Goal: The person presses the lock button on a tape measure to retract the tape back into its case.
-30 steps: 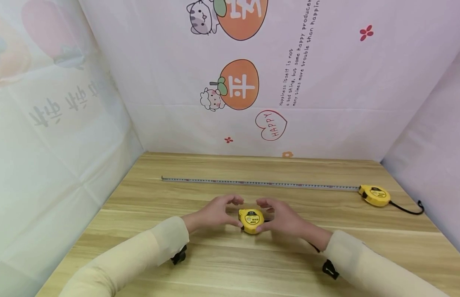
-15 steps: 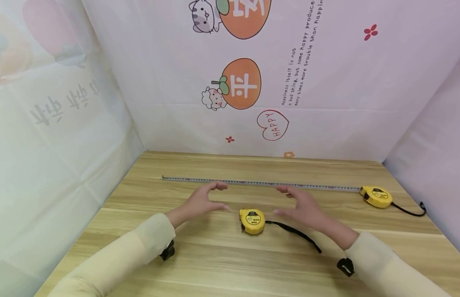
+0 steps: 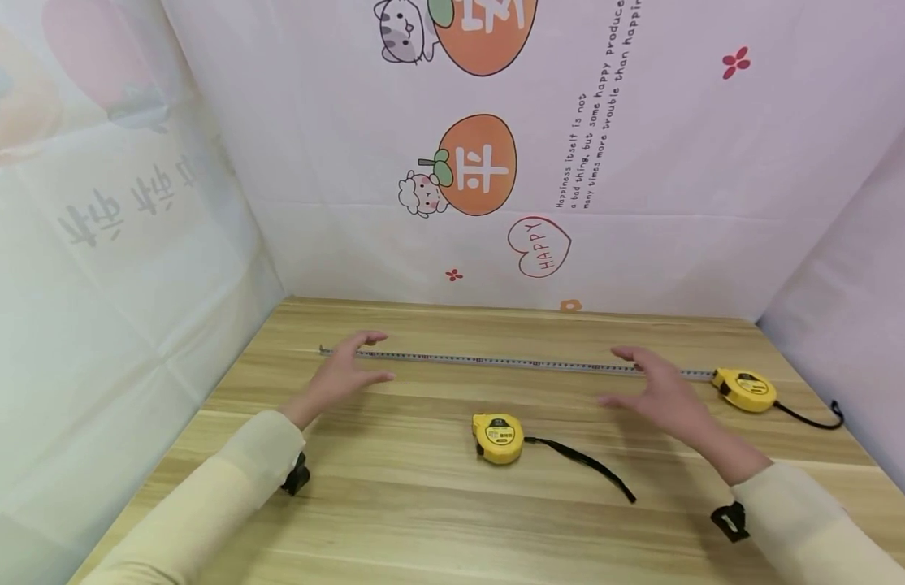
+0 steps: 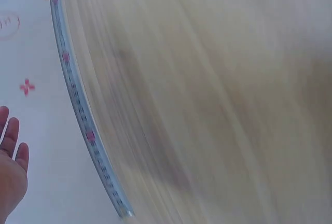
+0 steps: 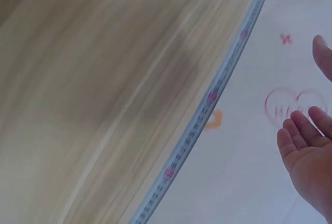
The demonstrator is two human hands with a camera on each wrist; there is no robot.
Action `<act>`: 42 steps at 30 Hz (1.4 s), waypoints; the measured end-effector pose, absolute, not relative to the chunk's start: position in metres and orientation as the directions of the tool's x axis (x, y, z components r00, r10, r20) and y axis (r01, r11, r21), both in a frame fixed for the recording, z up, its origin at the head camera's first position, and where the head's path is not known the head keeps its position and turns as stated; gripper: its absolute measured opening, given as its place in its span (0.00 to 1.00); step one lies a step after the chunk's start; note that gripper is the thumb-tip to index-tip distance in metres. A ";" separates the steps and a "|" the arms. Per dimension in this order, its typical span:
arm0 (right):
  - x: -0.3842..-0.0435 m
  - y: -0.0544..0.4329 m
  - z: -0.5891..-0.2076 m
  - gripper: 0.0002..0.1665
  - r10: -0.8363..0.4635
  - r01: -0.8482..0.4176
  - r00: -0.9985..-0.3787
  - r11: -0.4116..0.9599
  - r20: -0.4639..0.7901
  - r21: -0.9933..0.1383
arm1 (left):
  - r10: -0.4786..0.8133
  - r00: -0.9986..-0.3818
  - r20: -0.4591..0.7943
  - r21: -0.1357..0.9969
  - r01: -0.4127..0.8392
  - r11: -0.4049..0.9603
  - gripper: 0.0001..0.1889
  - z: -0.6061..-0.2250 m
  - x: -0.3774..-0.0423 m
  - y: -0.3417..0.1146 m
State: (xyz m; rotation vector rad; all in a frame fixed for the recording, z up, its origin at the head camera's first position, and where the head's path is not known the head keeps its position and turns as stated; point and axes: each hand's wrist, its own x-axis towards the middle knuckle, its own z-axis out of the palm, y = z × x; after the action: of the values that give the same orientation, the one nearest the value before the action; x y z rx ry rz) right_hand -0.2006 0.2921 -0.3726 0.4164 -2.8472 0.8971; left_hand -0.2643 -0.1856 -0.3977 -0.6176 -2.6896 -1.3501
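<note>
My left hand (image 3: 343, 370) hovers near the hooked end of an extended tape measure blade (image 3: 482, 360), fingers parted and holding nothing. Over toward the blade's other end, my right hand (image 3: 659, 388) is likewise spread and holds nothing. The yellow case (image 3: 746, 391) of that tape measure lies at the right. Between and below the hands rests a second yellow tape measure (image 3: 499, 439), its blade drawn in and its black strap (image 3: 584, 463) trailing right. In the left wrist view the blade (image 4: 78, 97) runs past the fingers (image 4: 11, 133); the right wrist view shows an open palm (image 5: 316, 169).
The wooden table (image 3: 423, 520) meets a printed white cloth backdrop (image 3: 350, 244) behind. Cloth walls also stand at the left (image 3: 116, 325) and right (image 3: 855, 325). A black wrist strap (image 3: 730, 522) shows below the right sleeve.
Both hands have drawn away from the near tape measure, the left going left and the right going right, both farther back. That tape measure stays on the table.
</note>
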 end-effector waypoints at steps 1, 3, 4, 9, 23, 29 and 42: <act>-0.202 0.297 -0.373 0.54 -0.218 -0.297 -0.954 0.798 0.208 -0.525 | 0.313 -0.918 0.245 0.745 0.385 0.545 0.35 -0.398 -0.267 -0.190; -0.204 0.307 -0.372 0.55 -0.204 -0.288 -0.955 0.815 0.217 -0.503 | 0.295 -0.918 0.263 0.718 0.391 0.576 0.36 -0.401 -0.273 -0.199; -0.205 0.312 -0.371 0.54 -0.197 -0.286 -0.954 0.823 0.225 -0.490 | 0.289 -0.919 0.268 0.707 0.391 0.589 0.36 -0.401 -0.275 -0.203; -0.210 0.339 -0.370 0.54 -0.150 -0.242 -0.962 0.856 0.229 -0.456 | 0.250 -0.943 0.220 0.689 0.332 0.645 0.38 -0.401 -0.283 -0.221; -0.227 0.401 -0.382 0.55 -0.102 -0.197 -0.966 0.886 0.240 -0.419 | 0.206 -0.966 0.153 0.606 0.257 0.753 0.36 -0.411 -0.304 -0.261; -0.233 0.418 -0.385 0.55 -0.097 -0.188 -0.967 0.897 0.235 -0.400 | 0.195 -0.974 0.118 0.565 0.227 0.793 0.33 -0.413 -0.309 -0.269; -0.240 0.448 -0.398 0.53 -0.105 -0.156 -0.983 0.908 0.150 -0.389 | 0.203 -0.978 0.051 0.492 0.201 0.847 0.29 -0.414 -0.315 -0.272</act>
State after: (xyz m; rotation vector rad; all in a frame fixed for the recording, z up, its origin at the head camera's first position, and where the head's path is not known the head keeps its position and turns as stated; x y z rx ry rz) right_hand -0.2396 0.4479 -0.3977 0.2021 -2.9455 0.6162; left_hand -0.3154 -0.2723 -0.4137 -0.3305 -3.0218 -0.8047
